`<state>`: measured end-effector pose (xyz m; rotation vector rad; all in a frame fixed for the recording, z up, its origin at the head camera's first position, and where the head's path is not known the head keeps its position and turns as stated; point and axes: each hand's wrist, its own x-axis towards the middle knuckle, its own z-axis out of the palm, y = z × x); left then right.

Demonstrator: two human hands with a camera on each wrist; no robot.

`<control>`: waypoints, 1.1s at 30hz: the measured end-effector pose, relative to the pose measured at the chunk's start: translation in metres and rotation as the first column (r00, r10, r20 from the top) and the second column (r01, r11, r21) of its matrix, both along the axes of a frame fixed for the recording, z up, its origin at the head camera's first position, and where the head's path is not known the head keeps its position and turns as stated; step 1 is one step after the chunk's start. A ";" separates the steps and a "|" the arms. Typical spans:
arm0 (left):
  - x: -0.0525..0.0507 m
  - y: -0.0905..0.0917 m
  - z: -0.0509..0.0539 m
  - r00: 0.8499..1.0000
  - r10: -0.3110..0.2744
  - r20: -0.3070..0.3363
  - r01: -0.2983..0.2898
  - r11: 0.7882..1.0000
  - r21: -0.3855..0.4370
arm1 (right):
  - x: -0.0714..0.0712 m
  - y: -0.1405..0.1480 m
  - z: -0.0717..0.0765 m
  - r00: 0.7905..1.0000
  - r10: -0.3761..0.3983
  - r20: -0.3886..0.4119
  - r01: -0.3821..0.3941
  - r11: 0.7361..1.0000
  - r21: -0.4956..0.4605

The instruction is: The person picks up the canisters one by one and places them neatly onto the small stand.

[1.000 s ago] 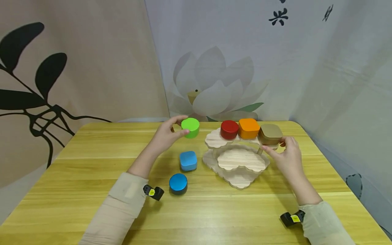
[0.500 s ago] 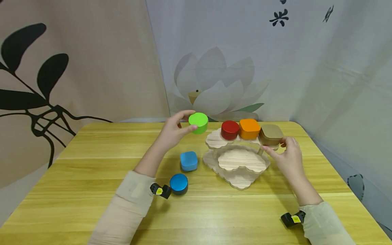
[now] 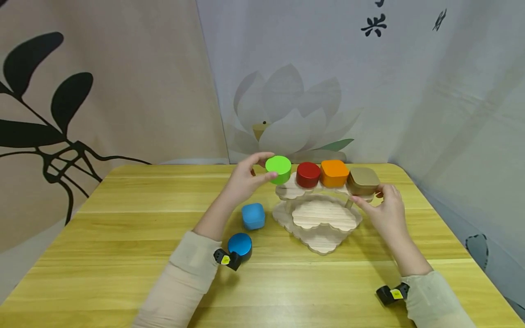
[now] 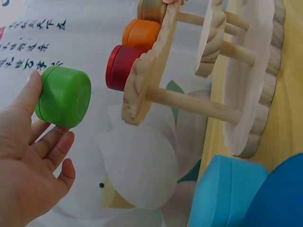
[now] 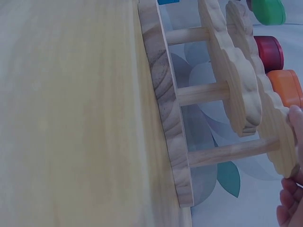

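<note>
My left hand (image 3: 243, 180) pinches a bright green round box (image 3: 278, 169) between thumb and fingers. It is held in the air at the left end of the top shelf; the left wrist view shows a gap between green box (image 4: 66, 97) and shelf. On that cloud-edged wooden stand (image 3: 326, 214), a red round box (image 3: 308, 175), an orange rounded-square box (image 3: 334, 173) and a gold rounded-square box (image 3: 363, 180) stand in a row. My right hand (image 3: 385, 209) grips the gold box at the right end, thumb in front. The right wrist view hides the gold box.
A light blue rounded-square box (image 3: 253, 216) and a darker blue round box (image 3: 240, 246) stand on the wooden table (image 3: 123, 237), left of the stand. The left wrist camera overlaps the round one in the head view. A printed curtain (image 3: 164, 91) hangs behind the table.
My left hand has carried the green box rightward, up a little and then down, to beside the red box. My right hand has stayed at the gold box.
</note>
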<state>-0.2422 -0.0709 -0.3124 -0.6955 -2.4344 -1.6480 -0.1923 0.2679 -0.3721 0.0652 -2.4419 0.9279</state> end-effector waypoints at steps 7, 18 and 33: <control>0.000 0.009 -0.008 1.000 0.002 -0.002 -0.002 1.000 0.001 | 0.001 0.001 -0.001 1.000 0.000 -0.006 0.000 1.000 -0.005; 0.001 0.018 -0.021 1.000 0.010 0.016 -0.010 1.000 -0.025 | 0.000 0.002 -0.003 1.000 -0.003 0.004 0.003 1.000 -0.002; 0.000 0.023 -0.027 0.999 0.003 0.037 -0.001 0.999 -0.042 | -0.002 0.002 -0.004 1.000 -0.003 0.002 0.003 1.000 -0.003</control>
